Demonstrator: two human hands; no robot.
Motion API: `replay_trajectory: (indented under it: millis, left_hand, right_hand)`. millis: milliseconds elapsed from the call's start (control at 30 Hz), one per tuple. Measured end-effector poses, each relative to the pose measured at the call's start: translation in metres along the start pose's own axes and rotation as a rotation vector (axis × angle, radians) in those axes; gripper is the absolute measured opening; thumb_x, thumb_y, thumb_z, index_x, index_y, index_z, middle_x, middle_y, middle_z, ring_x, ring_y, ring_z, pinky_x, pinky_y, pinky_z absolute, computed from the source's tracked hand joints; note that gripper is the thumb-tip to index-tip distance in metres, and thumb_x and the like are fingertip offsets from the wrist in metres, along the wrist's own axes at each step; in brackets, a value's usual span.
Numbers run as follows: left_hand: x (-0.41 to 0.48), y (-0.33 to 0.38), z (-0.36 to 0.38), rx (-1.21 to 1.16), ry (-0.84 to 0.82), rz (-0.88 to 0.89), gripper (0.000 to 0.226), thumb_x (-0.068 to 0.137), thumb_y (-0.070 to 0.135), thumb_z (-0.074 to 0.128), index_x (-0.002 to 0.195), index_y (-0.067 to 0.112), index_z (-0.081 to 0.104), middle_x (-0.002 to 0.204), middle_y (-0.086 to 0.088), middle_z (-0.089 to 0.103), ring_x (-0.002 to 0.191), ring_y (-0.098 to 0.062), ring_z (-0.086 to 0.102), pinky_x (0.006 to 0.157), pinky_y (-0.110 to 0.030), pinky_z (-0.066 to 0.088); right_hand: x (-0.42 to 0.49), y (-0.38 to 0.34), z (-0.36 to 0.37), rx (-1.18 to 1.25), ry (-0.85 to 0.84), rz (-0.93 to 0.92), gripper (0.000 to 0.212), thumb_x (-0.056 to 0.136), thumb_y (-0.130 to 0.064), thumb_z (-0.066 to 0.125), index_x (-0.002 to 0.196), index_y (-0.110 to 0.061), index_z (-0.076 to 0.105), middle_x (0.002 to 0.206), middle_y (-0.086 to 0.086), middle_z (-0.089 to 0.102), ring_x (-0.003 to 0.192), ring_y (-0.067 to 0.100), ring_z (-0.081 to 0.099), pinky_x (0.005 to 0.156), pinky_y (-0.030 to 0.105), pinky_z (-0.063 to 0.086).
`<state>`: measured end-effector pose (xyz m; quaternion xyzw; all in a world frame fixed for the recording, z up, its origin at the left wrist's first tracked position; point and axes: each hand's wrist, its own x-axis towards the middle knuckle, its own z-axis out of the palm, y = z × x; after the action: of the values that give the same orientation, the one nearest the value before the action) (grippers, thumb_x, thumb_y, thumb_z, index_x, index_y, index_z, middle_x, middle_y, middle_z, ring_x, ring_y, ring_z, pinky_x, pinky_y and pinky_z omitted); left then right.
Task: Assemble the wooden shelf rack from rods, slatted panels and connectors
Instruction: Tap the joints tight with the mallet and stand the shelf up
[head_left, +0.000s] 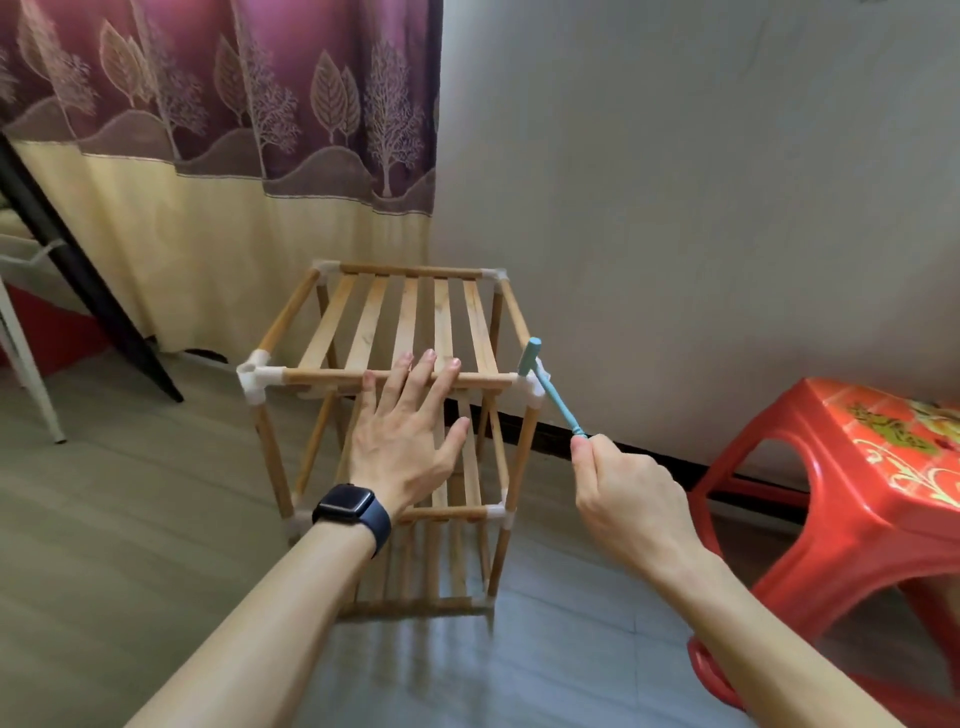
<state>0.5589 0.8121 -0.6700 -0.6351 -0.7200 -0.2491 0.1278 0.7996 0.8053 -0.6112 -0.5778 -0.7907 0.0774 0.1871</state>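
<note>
My left hand (410, 441) lies spread, fingers on near top rod (322, 375) of rack (405, 322); right hand (623, 488) grips blue hammer (553, 392), head at near-right connector (535, 388).

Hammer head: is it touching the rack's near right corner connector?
Cannot tell. The head view shows the hammer head overlapping the connector with no visible gap, yet it could hover above.

arms: bare, no sleeves | left wrist: dark smartwatch (347, 505), dark band
</note>
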Motion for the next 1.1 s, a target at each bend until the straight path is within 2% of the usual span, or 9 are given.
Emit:
replay_trajectory:
  millis: [133, 267, 300, 433, 567, 733, 867, 967, 1100]
  left_hand:
    - [0.002, -0.006, -0.002, 0.028, -0.005, 0.023, 0.074, 0.095, 0.062, 0.029, 0.158, 0.042, -0.005, 0.169, 0.005, 0.000, 0.155, -0.018, -0.009, 0.121, -0.049, -0.015]
    - [-0.001, -0.006, 0.000, 0.026, 0.006, 0.025, 0.079, 0.097, 0.057, 0.043, 0.159, 0.040, -0.003, 0.169, 0.003, 0.003, 0.155, -0.021, -0.005, 0.121, -0.050, -0.014]
    - [-0.002, -0.006, 0.002, 0.024, 0.007, 0.020, 0.080, 0.097, 0.056, 0.045, 0.159, 0.040, -0.003, 0.169, 0.003, 0.003, 0.155, -0.021, -0.005, 0.121, -0.050, -0.014]
    - [-0.004, -0.007, 0.002, 0.044, 0.016, 0.020, 0.084, 0.096, 0.054, 0.049, 0.159, 0.038, -0.005, 0.169, 0.002, 0.005, 0.155, -0.022, -0.002, 0.121, -0.051, -0.013]
    - [0.000, -0.007, 0.003, 0.054, 0.026, 0.040, 0.087, 0.094, 0.052, 0.053, 0.160, 0.037, -0.002, 0.168, 0.000, 0.009, 0.155, -0.024, 0.002, 0.121, -0.051, -0.012]
    - [-0.005, -0.007, 0.002, 0.066, 0.014, 0.045, 0.083, 0.094, 0.052, 0.055, 0.161, 0.035, 0.009, 0.165, -0.001, 0.021, 0.154, -0.025, 0.011, 0.123, -0.054, -0.003]
    - [0.000, -0.009, -0.002, 0.081, 0.013, 0.064, 0.079, 0.095, 0.053, 0.051, 0.160, 0.036, 0.011, 0.164, 0.000, 0.025, 0.153, -0.024, 0.015, 0.123, -0.055, 0.002]
    - [0.000, -0.006, -0.006, 0.110, 0.005, 0.039, 0.069, 0.094, 0.057, 0.042, 0.157, 0.035, 0.027, 0.154, 0.000, 0.042, 0.142, -0.024, 0.033, 0.117, -0.052, 0.016]
    - [0.024, 0.003, -0.028, 0.088, 0.020, 0.038, 0.053, 0.100, 0.058, 0.033, 0.135, 0.032, 0.063, 0.124, 0.001, 0.063, 0.110, -0.019, 0.051, 0.085, -0.037, 0.034]
  right_hand:
    - [0.011, -0.009, -0.040, 0.022, 0.179, -0.074, 0.038, 0.106, -0.042, 0.027, 0.082, -0.020, 0.046, 0.065, -0.002, 0.051, 0.067, 0.032, 0.044, 0.064, 0.040, 0.034]
    - [0.017, -0.008, -0.054, 0.355, 0.549, -0.170, 0.044, 0.106, -0.041, 0.025, 0.083, -0.011, 0.047, 0.064, 0.005, 0.059, 0.059, 0.027, 0.055, 0.057, 0.037, 0.035]
    - [0.017, -0.006, -0.045, 0.315, 0.505, -0.158, 0.044, 0.105, -0.040, 0.023, 0.085, -0.009, 0.048, 0.068, 0.009, 0.061, 0.061, 0.030, 0.058, 0.057, 0.036, 0.035]
    - [0.008, 0.003, -0.007, -0.168, -0.165, -0.021, 0.039, 0.106, -0.046, 0.019, 0.095, -0.023, 0.048, 0.093, 0.010, 0.065, 0.088, 0.040, 0.061, 0.068, 0.038, 0.035]
    - [0.012, 0.000, -0.025, 0.305, 0.368, -0.114, 0.036, 0.107, -0.039, 0.028, 0.081, -0.020, 0.043, 0.062, -0.003, 0.053, 0.058, 0.019, 0.051, 0.054, 0.034, 0.035]
    - [0.008, 0.011, -0.001, 0.083, -0.106, 0.054, 0.036, 0.107, -0.043, 0.026, 0.082, -0.022, 0.041, 0.071, -0.003, 0.050, 0.078, 0.036, 0.055, 0.067, 0.040, 0.037]
    - [0.008, 0.023, -0.005, 0.382, 0.276, -0.079, 0.037, 0.105, -0.043, 0.026, 0.078, -0.021, 0.040, 0.060, -0.002, 0.051, 0.058, 0.023, 0.051, 0.057, 0.042, 0.040]
    - [0.014, 0.024, 0.000, 0.117, -0.062, -0.005, 0.039, 0.106, -0.046, 0.025, 0.078, -0.023, 0.040, 0.069, 0.000, 0.054, 0.069, 0.029, 0.052, 0.064, 0.041, 0.038]
    - [0.018, 0.043, 0.010, 0.433, -0.003, 0.083, 0.046, 0.106, -0.042, 0.028, 0.075, -0.012, 0.043, 0.064, -0.003, 0.053, 0.063, 0.021, 0.050, 0.063, 0.039, 0.037]
